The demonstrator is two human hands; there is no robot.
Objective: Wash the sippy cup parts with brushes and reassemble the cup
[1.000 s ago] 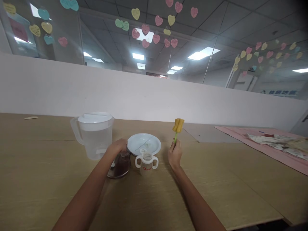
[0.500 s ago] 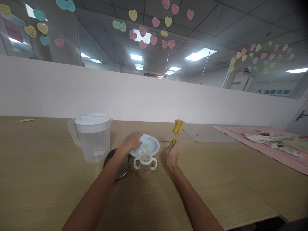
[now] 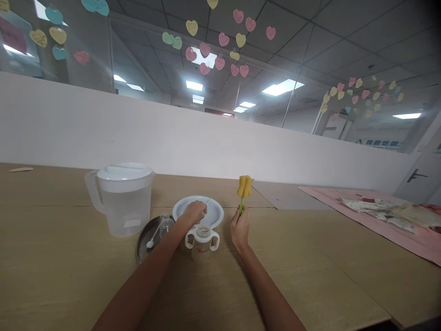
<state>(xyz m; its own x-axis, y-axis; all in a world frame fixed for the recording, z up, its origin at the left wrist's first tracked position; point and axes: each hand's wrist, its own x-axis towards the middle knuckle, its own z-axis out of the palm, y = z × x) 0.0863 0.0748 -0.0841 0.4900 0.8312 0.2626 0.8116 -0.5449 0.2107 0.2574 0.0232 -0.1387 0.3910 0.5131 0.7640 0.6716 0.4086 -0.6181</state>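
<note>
We stretch our left forearm [image 3: 148, 276] forward and inward, the left hand [image 3: 195, 212] knuckles up with its fingers curled, while our right forearm [image 3: 267, 287] angles inward to the right hand [image 3: 240, 228], raised with its fingers wrapped closed.

Heart-shaped notes [image 3: 223, 39] in pink, yellow and green cluster at 12 o'clock, with a bright ceiling light [image 3: 283, 87] at 1 and blue lettering [image 3: 382, 143] between 2 and 3. A door [image 3: 422, 184] with a dark handle [image 3: 416, 174] stands at 3. Toward 4, a pink cloth [image 3: 320, 194] bears a crumpled, mostly white pile [image 3: 368, 209]. A pale sliver [image 3: 21, 169] lies at 9.
</note>
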